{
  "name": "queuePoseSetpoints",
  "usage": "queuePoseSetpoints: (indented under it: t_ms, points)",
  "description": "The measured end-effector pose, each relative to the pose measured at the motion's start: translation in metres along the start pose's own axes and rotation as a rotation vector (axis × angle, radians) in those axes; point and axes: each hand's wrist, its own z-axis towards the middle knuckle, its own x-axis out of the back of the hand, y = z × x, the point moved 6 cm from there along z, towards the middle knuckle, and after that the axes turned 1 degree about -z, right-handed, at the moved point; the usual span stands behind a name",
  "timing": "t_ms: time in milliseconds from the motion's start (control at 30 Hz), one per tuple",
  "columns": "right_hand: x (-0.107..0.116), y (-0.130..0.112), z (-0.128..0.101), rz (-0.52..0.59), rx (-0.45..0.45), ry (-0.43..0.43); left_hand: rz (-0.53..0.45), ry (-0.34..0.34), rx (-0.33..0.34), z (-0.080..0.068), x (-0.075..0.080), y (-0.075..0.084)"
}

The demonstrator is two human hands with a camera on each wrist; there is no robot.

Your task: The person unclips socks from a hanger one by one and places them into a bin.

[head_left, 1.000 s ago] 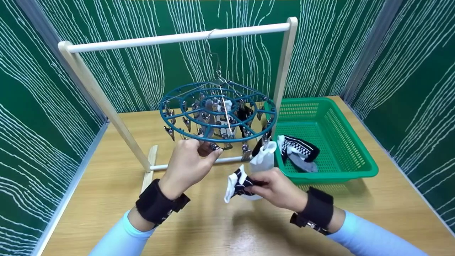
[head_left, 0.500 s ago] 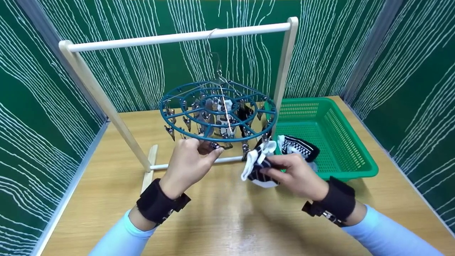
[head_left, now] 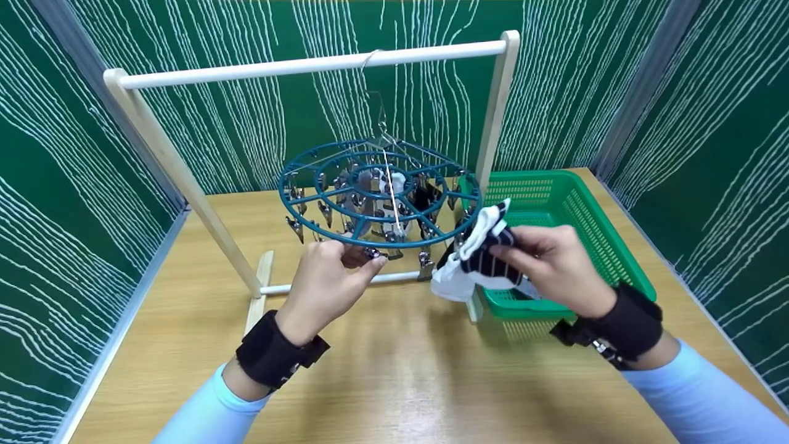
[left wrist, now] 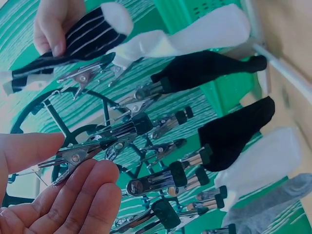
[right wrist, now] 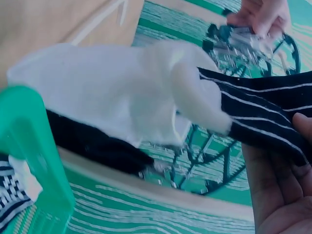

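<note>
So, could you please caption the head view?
Left hand pinches a clip; right hand holds a striped sock beside the hanger.

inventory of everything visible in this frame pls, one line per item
striped sock: 1, black with white stripes and white toe, held up near the hanger's right rim
round clip hanger: 1, teal with metal clips, hung on the rack's top bar
clip: 1, metal, pinched at the hanger's near rim
hung socks: several, black, white and grey, clipped under the hanger
drying rack: 1, pale wood, on the table
basket: 1, green plastic, right of the rack
table: 1, light wood
left hand: pinches the clip
right hand: grips the striped sock
</note>
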Motion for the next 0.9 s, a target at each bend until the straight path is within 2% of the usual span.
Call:
queuePoseSetpoints:
  t_ms: [300, 533, 667, 900]
  points:
    - [0.031, 0.01, 0.013, -0.062, -0.106, 0.081, 0.006, -0.008, 0.015, 0.0, -0.001, -0.002]
    - [0.052, 0.032, 0.024, -0.116, -0.161, 0.136, 0.009, -0.008, 0.013, 0.0, 0.0, -0.001]
    - [0.06, 0.05, 0.028, -0.185, -0.241, 0.123, 0.011, -0.009, 0.005, 0.0, -0.001, -0.001]
    - [0.065, 0.087, 0.032, -0.289, -0.378, 0.033, 0.014, -0.011, 0.008, 0.001, -0.001, -0.002]
